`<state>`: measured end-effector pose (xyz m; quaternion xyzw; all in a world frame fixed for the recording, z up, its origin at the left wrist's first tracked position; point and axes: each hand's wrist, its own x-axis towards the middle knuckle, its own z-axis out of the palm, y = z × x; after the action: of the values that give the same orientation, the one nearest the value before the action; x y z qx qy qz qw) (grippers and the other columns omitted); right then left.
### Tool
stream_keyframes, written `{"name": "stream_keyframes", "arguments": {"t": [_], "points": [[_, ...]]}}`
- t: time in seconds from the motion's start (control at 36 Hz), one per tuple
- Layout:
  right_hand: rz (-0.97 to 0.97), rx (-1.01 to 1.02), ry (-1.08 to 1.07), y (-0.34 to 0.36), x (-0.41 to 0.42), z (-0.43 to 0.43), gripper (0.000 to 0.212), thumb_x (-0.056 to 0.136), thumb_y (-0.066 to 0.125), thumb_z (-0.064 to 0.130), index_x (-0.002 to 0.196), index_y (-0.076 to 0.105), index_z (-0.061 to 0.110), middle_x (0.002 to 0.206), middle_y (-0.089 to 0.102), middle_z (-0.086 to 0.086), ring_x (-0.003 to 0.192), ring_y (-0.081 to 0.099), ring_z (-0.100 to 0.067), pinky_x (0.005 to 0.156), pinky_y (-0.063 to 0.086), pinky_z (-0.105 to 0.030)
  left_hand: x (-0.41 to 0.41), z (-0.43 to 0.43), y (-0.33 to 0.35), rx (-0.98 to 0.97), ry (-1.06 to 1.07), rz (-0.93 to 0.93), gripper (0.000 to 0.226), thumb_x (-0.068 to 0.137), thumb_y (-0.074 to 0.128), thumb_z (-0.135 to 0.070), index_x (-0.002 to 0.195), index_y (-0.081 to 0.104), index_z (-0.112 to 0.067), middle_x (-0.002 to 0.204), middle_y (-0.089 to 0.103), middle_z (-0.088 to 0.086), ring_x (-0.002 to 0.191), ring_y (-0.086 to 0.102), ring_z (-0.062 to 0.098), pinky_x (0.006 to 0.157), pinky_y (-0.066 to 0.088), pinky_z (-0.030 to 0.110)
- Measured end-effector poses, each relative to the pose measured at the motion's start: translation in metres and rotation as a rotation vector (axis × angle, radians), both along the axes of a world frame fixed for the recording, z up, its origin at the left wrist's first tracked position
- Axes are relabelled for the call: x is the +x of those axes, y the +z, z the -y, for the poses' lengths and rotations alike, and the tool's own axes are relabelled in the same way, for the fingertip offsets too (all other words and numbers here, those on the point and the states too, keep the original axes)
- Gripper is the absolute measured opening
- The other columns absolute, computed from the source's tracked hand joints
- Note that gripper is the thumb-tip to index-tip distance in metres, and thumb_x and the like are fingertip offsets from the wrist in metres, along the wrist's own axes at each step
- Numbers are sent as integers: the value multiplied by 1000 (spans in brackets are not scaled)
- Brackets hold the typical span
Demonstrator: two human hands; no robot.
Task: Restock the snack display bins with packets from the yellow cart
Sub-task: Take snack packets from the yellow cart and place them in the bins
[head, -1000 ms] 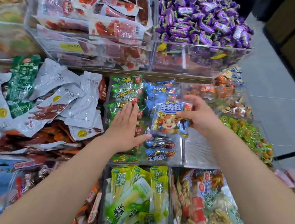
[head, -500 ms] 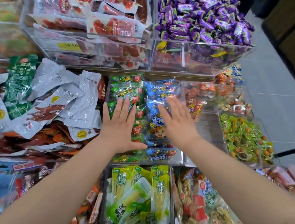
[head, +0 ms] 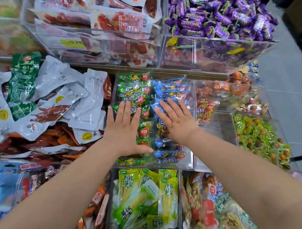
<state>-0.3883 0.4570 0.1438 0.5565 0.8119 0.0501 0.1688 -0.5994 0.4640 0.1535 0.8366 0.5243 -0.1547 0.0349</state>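
Both palms flat inside the clear bin (head: 188,161): our left hand (head: 123,130), fingers straight, presses the green packets (head: 137,92) in its left half; our right hand (head: 177,123), spread wide, covers the blue packets (head: 172,91) in its right half.

Right hand (head: 177,121) let go, now flat on the blue packets (head: 171,91).

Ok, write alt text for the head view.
Two bare hands lie flat on snack packets in a clear bin: the left hand on green packets, the right hand on blue packets. Bins of purple sweets and red meat packs stand behind.
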Motion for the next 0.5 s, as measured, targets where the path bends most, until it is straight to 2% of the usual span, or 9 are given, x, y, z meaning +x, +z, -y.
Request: {"name": "stream_keyframes", "arguments": {"t": [0.08, 0.14, 0.22, 0.31, 0.36, 0.42, 0.47, 0.5], "points": [[-21, -38, -2, 0, 1, 2, 99, 89, 42, 56, 125, -45, 25, 154, -25, -6, 141, -24, -30, 105, -26, -47, 1, -1, 0, 14, 7, -9, 134, 53, 20, -101, 148, -24, -17, 156, -25, 19, 144, -24, 36, 111, -13, 61], [-62, -87, -12, 4, 2, 1, 98, 87, 43, 55, 134, -39, 27, 154, -26, -5, 141, -25, -27, 104, -26, -45, 1, -1, -1, 18, 17, -7, 133, 52, 18, -101, 149, -22, -19, 156, -26, 17, 144, -25, 34, 111, -12, 61], [-208, -137, -42, 12, -2, 3, 96, 84, 50, 51, 146, -20, 29, 156, -20, -3, 142, -22, -24, 105, -25, -42, 0, -1, -2, 15, 38, 14, 132, 49, 16, -101, 150, -19, -24, 157, -25, 14, 144, -26, 31, 110, -12, 64], [-420, -64, -82, 20, -4, 16, 85, 84, 56, 35, 150, 2, 28, 158, -6, -4, 144, -14, -23, 110, -18, -40, -1, 0, 2, 0, 37, 21, 134, 45, 12, -101, 151, -17, -25, 157, -25, 13, 144, -27, 30, 107, -14, 66], [-567, 30, -119, 25, -4, 30, 71, 86, 56, 25, 148, 23, 20, 157, 8, -9, 144, -2, -27, 115, -7, -41, -2, 0, 7, -20, 21, 33, 133, 45, 16, -102, 151, -16, -28, 158, -24, 13, 144, -27, 30, 106, -16, 67], [-700, 140, -148, 28, -5, 46, 54, 86, 58, 16, 138, 43, 11, 147, 31, -15, 139, 19, -33, 116, 12, -43, -3, 4, 12, -26, 20, 123, 129, 48, 23, -101, 151, -11, -32, 159, -21, 12, 143, -28, 28, 103, -22, 64], [-855, 213, -213, 31, -7, 64, 40, 85, 60, 9, 124, 58, 5, 129, 50, -17, 125, 40, -33, 108, 27, -38, 0, 11, 20, 21, 15, 315, 113, 62, 40, -91, 152, 8, -31, 162, -5, 9, 147, -19, 26, 105, -22, 56], [-937, 221, -269, 31, -9, 75, 33, 84, 59, 6, 118, 62, 5, 120, 55, -15, 116, 47, -30, 102, 32, -33, 3, 18, 24, 71, 2, 447, 96, 73, 49, -79, 150, 24, -28, 160, 11, 9, 148, -5, 27, 111, -15, 52]]}}
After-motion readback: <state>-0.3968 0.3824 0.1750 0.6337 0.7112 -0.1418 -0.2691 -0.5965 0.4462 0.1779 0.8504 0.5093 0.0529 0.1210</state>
